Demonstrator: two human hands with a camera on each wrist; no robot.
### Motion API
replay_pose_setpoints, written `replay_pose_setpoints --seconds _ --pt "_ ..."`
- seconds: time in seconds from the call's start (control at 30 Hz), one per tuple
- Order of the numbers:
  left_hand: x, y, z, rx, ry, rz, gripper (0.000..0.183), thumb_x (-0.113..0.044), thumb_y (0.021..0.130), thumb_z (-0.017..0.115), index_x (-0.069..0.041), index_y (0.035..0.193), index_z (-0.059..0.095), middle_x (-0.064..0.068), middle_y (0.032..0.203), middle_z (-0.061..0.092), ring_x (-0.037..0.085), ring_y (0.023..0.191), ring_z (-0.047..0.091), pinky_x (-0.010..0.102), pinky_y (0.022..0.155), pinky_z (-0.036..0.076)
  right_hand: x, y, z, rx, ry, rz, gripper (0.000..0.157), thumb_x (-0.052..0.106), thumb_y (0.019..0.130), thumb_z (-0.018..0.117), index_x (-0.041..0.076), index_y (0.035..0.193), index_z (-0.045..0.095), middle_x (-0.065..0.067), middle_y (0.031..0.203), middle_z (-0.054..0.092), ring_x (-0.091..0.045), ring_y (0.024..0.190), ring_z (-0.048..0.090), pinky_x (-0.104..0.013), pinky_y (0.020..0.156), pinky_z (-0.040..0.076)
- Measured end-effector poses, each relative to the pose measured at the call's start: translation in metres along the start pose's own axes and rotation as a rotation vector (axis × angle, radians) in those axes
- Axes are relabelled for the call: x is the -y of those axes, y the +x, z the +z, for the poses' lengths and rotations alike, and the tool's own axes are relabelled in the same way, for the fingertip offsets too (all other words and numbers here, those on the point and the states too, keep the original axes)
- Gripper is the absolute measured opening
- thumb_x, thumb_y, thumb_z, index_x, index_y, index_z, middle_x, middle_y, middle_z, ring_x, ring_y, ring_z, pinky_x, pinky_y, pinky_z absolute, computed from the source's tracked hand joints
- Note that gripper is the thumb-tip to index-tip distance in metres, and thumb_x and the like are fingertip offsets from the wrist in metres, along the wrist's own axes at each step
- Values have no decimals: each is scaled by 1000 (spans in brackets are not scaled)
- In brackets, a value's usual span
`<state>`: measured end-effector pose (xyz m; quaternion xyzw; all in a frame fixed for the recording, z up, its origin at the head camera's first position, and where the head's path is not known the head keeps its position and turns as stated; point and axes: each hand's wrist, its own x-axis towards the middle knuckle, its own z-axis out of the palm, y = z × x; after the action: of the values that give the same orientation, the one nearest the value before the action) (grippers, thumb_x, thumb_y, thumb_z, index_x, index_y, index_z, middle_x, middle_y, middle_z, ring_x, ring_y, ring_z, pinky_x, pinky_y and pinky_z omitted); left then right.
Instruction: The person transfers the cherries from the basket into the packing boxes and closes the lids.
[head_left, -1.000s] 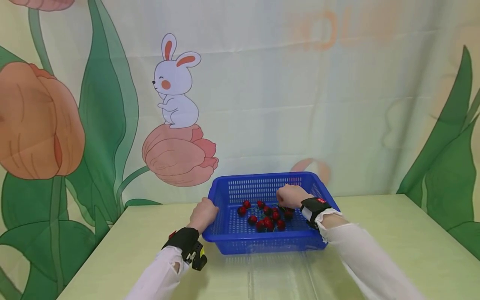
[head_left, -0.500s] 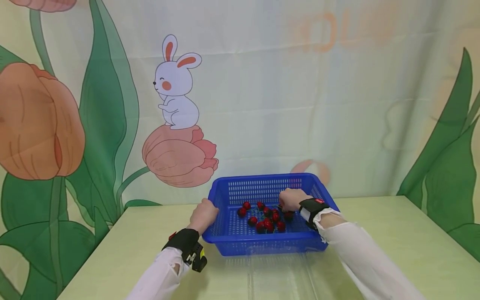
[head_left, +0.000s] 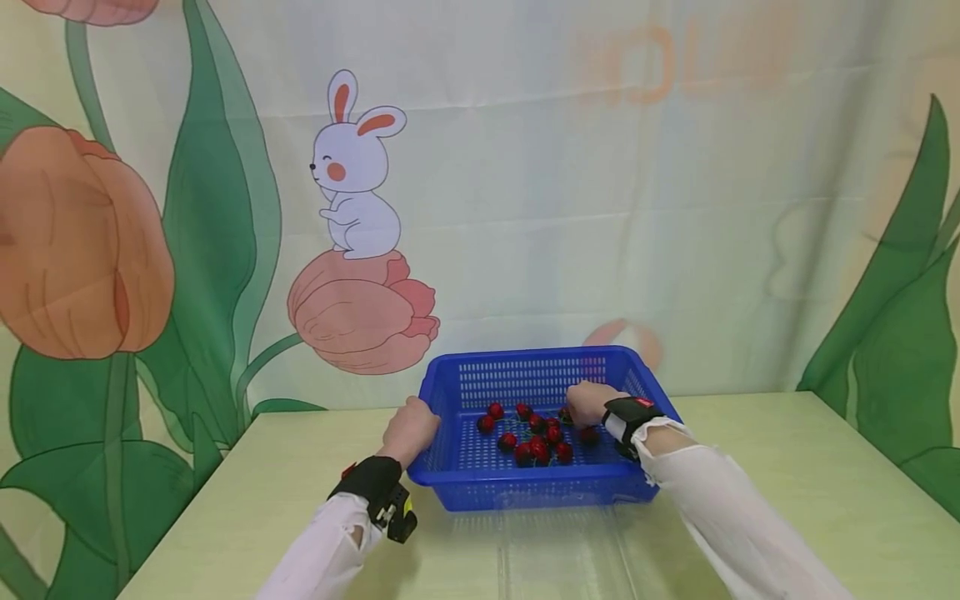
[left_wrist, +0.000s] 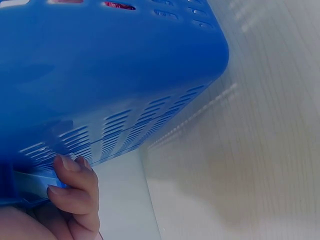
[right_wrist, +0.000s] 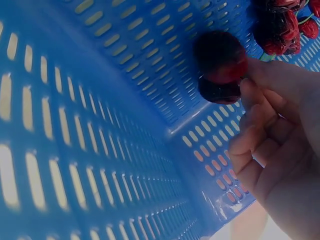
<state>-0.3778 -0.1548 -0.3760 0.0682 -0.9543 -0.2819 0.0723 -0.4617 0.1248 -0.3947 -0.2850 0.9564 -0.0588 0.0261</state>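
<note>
In the head view, a blue rectangular perforated plastic basket (head_left: 540,478) stands right of centre in the lower half, with glossy dark-red round cherries with green stems (head_left: 538,450) loose on its floor. They look light, smooth and slightly slippery, probably best taken by stem or sides. The left hand (head_left: 410,432) is at the basket's left edge; the right hand (head_left: 592,405) reaches inside, its knuckles hiding its fingertips. A clear rectangular plastic box (head_left: 562,542) lies at bottom centre on the pale yellow-green table (head_left: 757,467); behind hangs a printed cloth (head_left: 525,183).

In the left wrist view, at lower left, curled fingers grip the basket's edge, seemingly light, fairly stiff plastic.

In the right wrist view, thumb and finger close in a pinch against two dark, shiny cherries (right_wrist: 220,57) at upper centre; whether they hold skin or stem is unclear. Other cherries crowd the upper right, and the slotted walls limit sideways room.
</note>
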Motion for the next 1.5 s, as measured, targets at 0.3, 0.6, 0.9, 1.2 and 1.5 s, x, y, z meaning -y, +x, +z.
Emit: replay_pose_setpoints --seconds 0.3,0.6,0.9,1.2,1.5 --pt "-1 -1 -2 -3 -5 1 42 -12 89 46 18 117 37 28 95 55 39 84 58 49 69 47 5 -3 -4 -6 6 -22 42 -7 77 49 15 47 30 6 44 14 -12 45 8 -29 45 14" --pt "0 -2 -1 -10 -1 -23 39 -12 89 46 16 116 39 26 92 55 37 82 58 49 69 47 8 -6 -7 -18 3 0 34 -5 77 56 14 50 46 6 44 31 -11 43 23 -27 44 21" --pt "1 2 0 -10 26 -36 41 -13 89 47 16 117 38 26 93 55 37 81 58 49 69 47 4 -4 -13 -53 -3 31 38 -3 77 59 15 51 38 5 49 22 -11 45 18 -29 45 18" --pt "1 2 0 -1 39 -44 41 -14 90 47 16 117 38 25 91 55 36 79 58 48 68 47 14 -19 -40 -67 48 18 18 -3 78 58 9 64 59 3 53 46 -11 48 35 -28 48 28" --pt "0 2 0 -8 45 -44 43 -15 90 47 15 119 38 25 92 56 36 80 58 49 68 47 16 -25 -55 -110 59 -30 7 1 81 61 7 79 65 2 65 56 -12 54 50 -28 54 41"
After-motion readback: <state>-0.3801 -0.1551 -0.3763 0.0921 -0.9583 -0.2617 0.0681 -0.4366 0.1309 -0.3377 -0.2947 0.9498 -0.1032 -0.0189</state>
